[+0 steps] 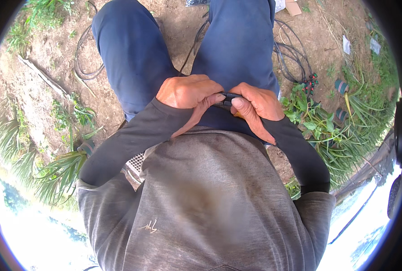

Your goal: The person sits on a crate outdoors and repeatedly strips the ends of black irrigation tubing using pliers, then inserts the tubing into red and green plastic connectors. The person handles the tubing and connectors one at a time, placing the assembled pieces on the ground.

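Observation:
Over my lap, my left hand (pixel 189 92) and my right hand (pixel 258 101) meet, both closed. Between their fingertips is a small black tube-like piece (pixel 228 96), gripped from either side, with each thumb pressed along it. Most of it is covered by my fingers, so its exact kind cannot be made out. A thin black line (pixel 195 47), a cable or narrow tube, runs up from beside my left hand and between my legs. Whether it joins the held piece is hidden.
Loops of black line lie on the bare soil at left (pixel 78 61) and right (pixel 293 56). Small red and green fittings (pixel 310 83) sit by the right loops. Leafy plants (pixel 318 117) grow at both sides. A cardboard piece (pixel 293 7) lies far off; a stick (pixel 43 74) lies left.

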`<state>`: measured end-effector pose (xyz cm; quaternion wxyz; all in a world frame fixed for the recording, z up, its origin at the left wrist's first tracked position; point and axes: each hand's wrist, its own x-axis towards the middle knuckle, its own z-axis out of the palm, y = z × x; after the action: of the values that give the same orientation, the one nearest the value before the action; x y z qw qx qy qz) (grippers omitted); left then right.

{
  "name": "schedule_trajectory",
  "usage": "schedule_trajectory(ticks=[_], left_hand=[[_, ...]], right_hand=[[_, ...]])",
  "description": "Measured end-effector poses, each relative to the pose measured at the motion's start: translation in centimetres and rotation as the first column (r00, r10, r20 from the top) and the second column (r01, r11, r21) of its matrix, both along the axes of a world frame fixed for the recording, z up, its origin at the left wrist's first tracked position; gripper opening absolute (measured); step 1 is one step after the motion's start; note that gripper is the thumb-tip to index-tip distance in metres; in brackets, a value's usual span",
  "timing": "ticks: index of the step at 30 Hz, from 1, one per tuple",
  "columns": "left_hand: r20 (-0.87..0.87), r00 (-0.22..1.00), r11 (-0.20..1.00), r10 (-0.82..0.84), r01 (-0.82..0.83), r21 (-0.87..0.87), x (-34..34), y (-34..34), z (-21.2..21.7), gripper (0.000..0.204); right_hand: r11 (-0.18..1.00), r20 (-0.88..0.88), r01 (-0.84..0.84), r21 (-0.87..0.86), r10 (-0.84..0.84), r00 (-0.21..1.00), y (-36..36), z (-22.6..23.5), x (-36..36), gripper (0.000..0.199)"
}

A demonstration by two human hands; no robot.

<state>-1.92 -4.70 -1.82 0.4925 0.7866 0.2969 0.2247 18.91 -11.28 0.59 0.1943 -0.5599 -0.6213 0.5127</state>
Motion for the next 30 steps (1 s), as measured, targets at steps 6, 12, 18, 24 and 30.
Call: schedule_trajectory(ticks=[6, 12, 18, 24, 30], left_hand=[[-0.15, 0.973, 0.723, -0.174, 0.023, -0.69, -1.2, 0.5, 2.0, 0.016], [-0.059, 0.964, 0.503, -0.258, 0.082, -0.861, -1.3, 0.8, 2.4, 0.021], [-0.086, 0.947, 0.74, -0.311, 0.184, -0.646, -1.8, -1.2, 0.7, 0.014], [-0.03, 0.985, 0.971, -0.172, 0.175, 0.165, -2.1, -3.4, -1.2, 0.009], [-0.188, 0.971, 0.742, -0.15, 0.236, 0.627, -1.7, -3.3, -1.3, 0.018]], right_hand=[[0.932, 0.139, -0.155, 0.329, 0.114, 0.984, 0.3, -0.5, 0.2, 0.009], [0.847, 0.221, -0.329, 0.417, 0.257, 0.941, 0.4, -0.2, 0.3, 0.015], [0.842, 0.217, -0.409, 0.352, 0.351, 0.911, 0.0, -0.3, 0.2, 0.018], [0.956, 0.037, -0.275, 0.102, 0.272, 0.961, -0.8, -0.2, -0.6, 0.021], [0.828, -0.247, -0.149, -0.541, 0.012, 0.969, -1.4, -0.9, -0.6, 0.037]])
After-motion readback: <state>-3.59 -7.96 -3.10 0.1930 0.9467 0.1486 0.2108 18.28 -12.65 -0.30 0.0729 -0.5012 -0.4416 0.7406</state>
